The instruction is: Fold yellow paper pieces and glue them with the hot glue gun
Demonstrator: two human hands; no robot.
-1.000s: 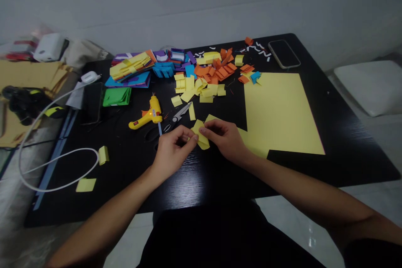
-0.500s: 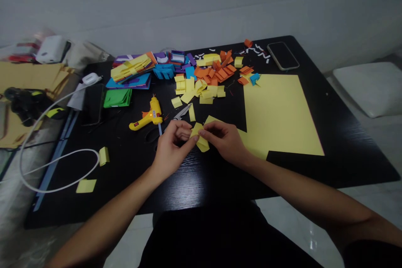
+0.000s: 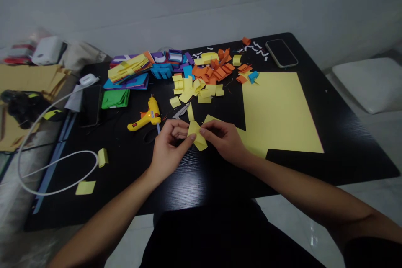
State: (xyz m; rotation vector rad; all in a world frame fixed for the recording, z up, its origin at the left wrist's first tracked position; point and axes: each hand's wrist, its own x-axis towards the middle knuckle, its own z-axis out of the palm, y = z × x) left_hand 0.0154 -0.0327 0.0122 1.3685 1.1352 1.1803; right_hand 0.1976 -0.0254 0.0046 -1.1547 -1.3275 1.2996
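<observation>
Between my two hands is a small folded piece of yellow paper (image 3: 197, 139), held above the black table. My left hand (image 3: 171, 144) pinches its left side between thumb and fingers. On its right edge, my right hand (image 3: 224, 140) is closed in a pinch with thumb and forefinger. Behind my left hand lie scissors (image 3: 181, 111), blades showing and handles partly hidden. A narrow yellow strip (image 3: 190, 112) rests beside the blades. A yellow hot glue gun (image 3: 147, 115) lies to the left. Partly under my right hand is a cut yellow sheet (image 3: 257, 147).
A large yellow sheet (image 3: 282, 109) covers the right of the table (image 3: 220, 188). Folded yellow pieces (image 3: 188, 86) and orange pieces (image 3: 216, 71) are heaped at the back. Stacked colored paper (image 3: 130, 69), a green bundle (image 3: 115, 99), phones (image 3: 281, 53) and a white cable (image 3: 58, 161) lie around.
The yellow piece has turned slightly in my fingers, showing more of its flat face. Both hands stay almost in place. The view has shifted a little.
</observation>
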